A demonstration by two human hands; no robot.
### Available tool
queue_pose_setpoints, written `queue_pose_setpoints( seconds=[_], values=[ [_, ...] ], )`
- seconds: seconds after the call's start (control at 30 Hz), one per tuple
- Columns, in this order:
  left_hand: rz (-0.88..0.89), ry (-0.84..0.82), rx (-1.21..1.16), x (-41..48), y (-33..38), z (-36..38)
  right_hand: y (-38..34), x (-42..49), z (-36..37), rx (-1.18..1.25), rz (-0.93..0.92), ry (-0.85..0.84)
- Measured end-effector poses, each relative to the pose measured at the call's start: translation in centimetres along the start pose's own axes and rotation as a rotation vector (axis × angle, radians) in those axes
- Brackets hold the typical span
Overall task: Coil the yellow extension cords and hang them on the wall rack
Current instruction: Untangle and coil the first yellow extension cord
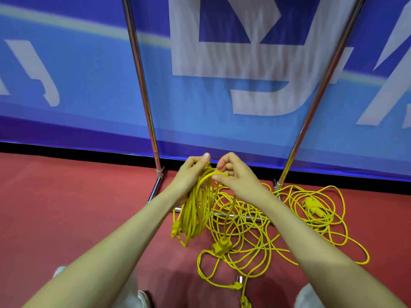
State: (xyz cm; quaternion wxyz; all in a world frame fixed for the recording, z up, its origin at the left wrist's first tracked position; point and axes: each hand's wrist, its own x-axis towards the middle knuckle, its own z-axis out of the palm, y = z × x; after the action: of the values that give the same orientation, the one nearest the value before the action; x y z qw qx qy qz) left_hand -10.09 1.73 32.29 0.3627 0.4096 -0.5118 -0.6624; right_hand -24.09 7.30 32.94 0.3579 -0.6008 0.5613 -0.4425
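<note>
Rack poles cut off at top, lowest plug cropped by bottom edge, banner lettering seemingly blurred.

**One head-worn view, forward and down**

A single wide-angle camera sits on the person's head, facing forward and tilted down. Both forearms enter from the bottom corners and meet at the left hand and right hand just below the frame's middle, so the view works at arm's reach. Around and below the hands lies the red floor, with the yellow cords right of centre. The far half is filled by an upright blue banner, near enough that its white lettering is cut off. The left pole and right pole splay apart toward the top of this wide view.
</note>
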Motion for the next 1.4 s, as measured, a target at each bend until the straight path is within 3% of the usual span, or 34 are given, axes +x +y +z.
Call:
queue_pose_setpoints(
  seconds=[0.13, 0.2, 0.43, 0.6, 0.7, 0.83, 0.93, 1.1, 1.4],
  values=[
    [-0.024, -0.144, 0.146, -0.6, 0.2, -0.2, 0.4, 0.3, -0.1, 0.031, 0.021, 0.163],
    [-0.015, -0.179, 0.179, -0.6, 0.3, -0.4, 0.5, 0.3, -0.5, -0.047, 0.020, 0.156],
    [0.004, -0.227, 0.215, -0.8, 1.7, -1.1, 2.0, -0.2, -1.4, -0.003, 0.033, -0.138],
    [0.033, -0.226, 0.132, -1.2, 2.7, -1.6, 4.9, -1.5, 0.8, -0.376, 0.178, -0.461],
    [0.058, -0.189, 0.087, -1.0, 3.2, -2.2, 5.9, -1.1, 0.5, -0.458, 0.240, -0.328],
    [0.046, -0.140, 0.066, -0.8, 3.2, -2.5, 4.2, -0.2, -2.3, -0.170, 0.145, 0.129],
    [0.019, -0.157, 0.138, -0.9, 2.9, -2.4, 2.5, 0.2, -3.8, 0.025, 0.051, 0.286],
    [0.008, -0.249, 0.206, -1.6, 3.4, -2.7, 1.9, 0.5, -4.9, 0.105, 0.016, 0.298],
    [0.093, -0.604, -0.050, -2.4, 5.1, -4.2, 1.1, -1.0, -6.2, 0.096, -0.050, 0.028]
  ],
)
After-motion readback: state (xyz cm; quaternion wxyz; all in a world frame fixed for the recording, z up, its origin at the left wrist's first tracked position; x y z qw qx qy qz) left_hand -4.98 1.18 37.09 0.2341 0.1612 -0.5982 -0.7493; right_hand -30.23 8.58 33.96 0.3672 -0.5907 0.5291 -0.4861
